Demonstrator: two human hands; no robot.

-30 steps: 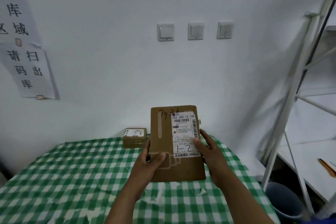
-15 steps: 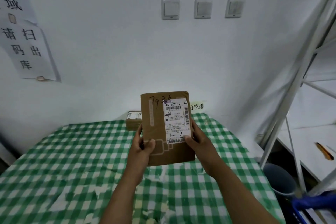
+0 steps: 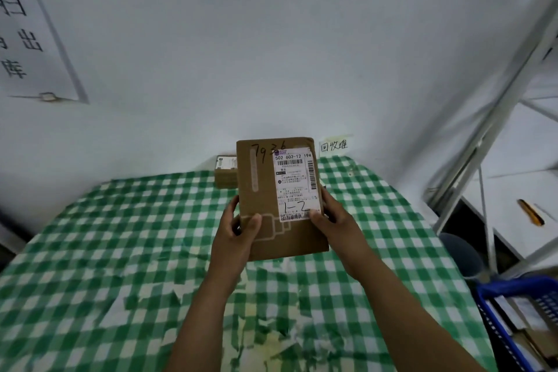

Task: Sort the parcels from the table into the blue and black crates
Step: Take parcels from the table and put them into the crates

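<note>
A flat brown cardboard parcel (image 3: 262, 190) with a white shipping label marked "1-2" and "7936" handwritten on top is held upright above the table. My left hand (image 3: 235, 232) grips its lower left edge, thumb on the front. My right hand (image 3: 335, 223) grips the lower right edge, thumb on the label. A second small brown parcel (image 3: 225, 174) lies on the table at the back by the wall, partly hidden behind the held one. The blue crate (image 3: 513, 311) stands at the lower right, with parcels inside. No black crate shows.
The table has a green-and-white checked cloth (image 3: 120, 251), worn in the middle. A white metal shelf rack (image 3: 495, 118) stands at the right, with a dark round bin (image 3: 462, 254) under it. Paper signs hang on the white wall (image 3: 211, 69).
The view has tilted down and to the right, bringing the blue crate into sight. Both hands keep holding the parcel upright over the table.
</note>
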